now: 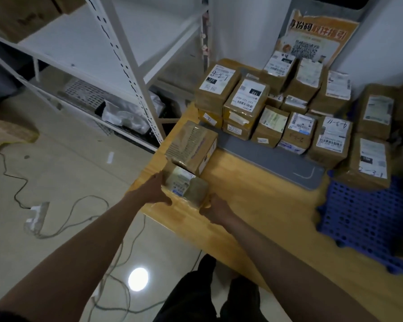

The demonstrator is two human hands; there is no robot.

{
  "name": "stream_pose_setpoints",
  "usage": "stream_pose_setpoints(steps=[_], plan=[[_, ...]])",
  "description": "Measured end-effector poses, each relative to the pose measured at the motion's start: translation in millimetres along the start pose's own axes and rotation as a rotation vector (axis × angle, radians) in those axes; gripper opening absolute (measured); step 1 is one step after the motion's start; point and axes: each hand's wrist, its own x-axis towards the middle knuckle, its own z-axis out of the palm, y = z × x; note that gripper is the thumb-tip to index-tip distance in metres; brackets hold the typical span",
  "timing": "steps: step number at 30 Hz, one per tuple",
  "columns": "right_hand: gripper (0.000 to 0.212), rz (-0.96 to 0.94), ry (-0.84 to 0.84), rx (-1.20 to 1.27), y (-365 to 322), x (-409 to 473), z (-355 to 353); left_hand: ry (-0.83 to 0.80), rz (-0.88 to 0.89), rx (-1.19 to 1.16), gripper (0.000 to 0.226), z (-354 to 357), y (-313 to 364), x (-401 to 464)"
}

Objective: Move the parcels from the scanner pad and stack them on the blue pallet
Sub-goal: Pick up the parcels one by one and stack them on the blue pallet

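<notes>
Both hands, left hand (159, 190) and right hand (213, 206), clamp a small parcel (185, 185) mid-frame on the wooden table (254, 205). Blue pallet (363, 214) at right holds a few; most still crowd the grey scanner pad (265, 156), so plenty's left.

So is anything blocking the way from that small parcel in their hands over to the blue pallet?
Nothing visible does. Both hands hold the small parcel at the table's near-left corner; bare tabletop lies between it and the blue pallet.
</notes>
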Motion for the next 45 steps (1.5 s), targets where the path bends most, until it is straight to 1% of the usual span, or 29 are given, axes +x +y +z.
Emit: stream_pose_setpoints(steps=[2,4,6,8,9,10,12,13,15,17,21,24,28,30,32,34,36,40,43,45], plan=[[0.064,-0.006,0.023,0.078,-2,1,6,-0.02,-0.02,-0.002,0.122,2,-3,3],[0.063,-0.002,0.051,0.105,-1,0,7,-0.05,-0.058,0.024,0.122,2,-4,2],[0.068,-0.001,0.079,0.121,1,-5,4,-0.093,-0.062,0.096,0.112,2,-3,1],[0.074,0.011,0.089,0.149,6,-12,-3,-0.151,-0.044,0.156,0.095,1,2,0],[0.072,0.02,0.103,0.147,11,-17,-7,-0.195,-0.036,0.163,0.088,1,7,0],[0.064,0.027,0.124,0.13,17,-21,-12,-0.252,-0.03,0.161,0.081,2,13,0],[0.041,0.055,0.167,0.088,31,-32,-24,-0.386,-0.008,0.165,0.071,5,28,-1],[0.034,0.075,0.189,0.074,41,-37,-30,-0.441,0.011,0.182,0.067,8,37,-2],[0.036,0.102,0.237,0.055,60,-51,-44,-0.509,0.061,0.228,0.058,13,59,-1],[0.041,0.126,0.296,0.047,80,-68,-58,-0.543,0.119,0.285,0.045,20,88,0],[0.046,0.196,0.429,0.117,121,-99,-82,-0.508,0.245,0.366,0.04,37,152,1],[0.05,0.231,0.497,0.197,151,-120,-94,-0.495,0.351,0.409,0.037,49,198,-3],[0.041,0.262,0.573,0.291,185,-143,-111,-0.459,0.485,0.444,0.035,68,252,-10],[0.038,0.259,0.613,0.33,199,-150,-121,-0.431,0.536,0.446,0.042,78,273,-13],[0.038,0.265,0.642,0.356,212,-156,-132,-0.413,0.563,0.427,0.055,88,290,-15],[0.04,0.279,0.65,0.374,224,-160,-142,-0.38,0.585,0.409,0.059,98,304,-15],[0.045,0.288,0.644,0.391,237,-163,-154,-0.371,0.599,0.371,0.057,107,318,-13],[0.046,0.275,0.611,0.371,263,-166,-180,-0.347,0.602,0.292,0.057,125,345,-12],[0.047,0.234,0.592,0.374,282,-167,-202,-0.293,0.608,0.245,0.045,139,365,-11],[0.05,0.214,0.578,0.382,293,-168,-216,-0.262,0.603,0.234,0.045,146,377,-9]])
